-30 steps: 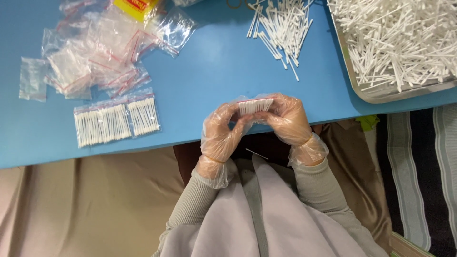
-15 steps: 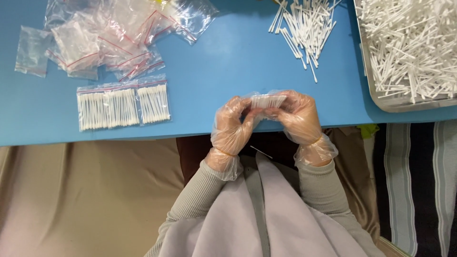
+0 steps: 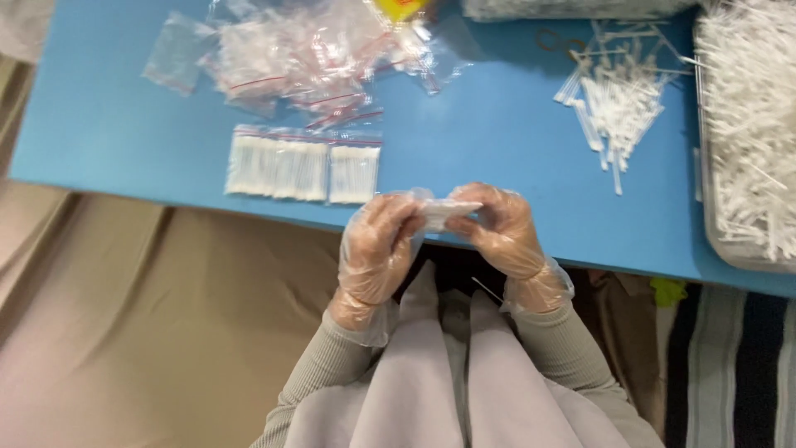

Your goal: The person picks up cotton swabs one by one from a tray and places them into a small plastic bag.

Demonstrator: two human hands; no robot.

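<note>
Both my hands wear thin clear plastic gloves and meet at the near edge of the blue table (image 3: 497,133). My left hand (image 3: 377,249) and my right hand (image 3: 497,232) pinch the two ends of a small clear bag of white cotton swabs (image 3: 444,211) between their fingertips. Left of my hands, filled swab bags (image 3: 303,168) lie side by side in a row on the table.
A heap of empty clear zip bags with red strips (image 3: 307,50) lies at the back left. Loose white swabs (image 3: 618,104) sit in a pile at the back right. A tray full of swabs (image 3: 746,133) stands at the right edge.
The view has shifted, so the table's contents sit further right and lower in frame. My hands keep hold of the small bag, still at the table's near edge.
</note>
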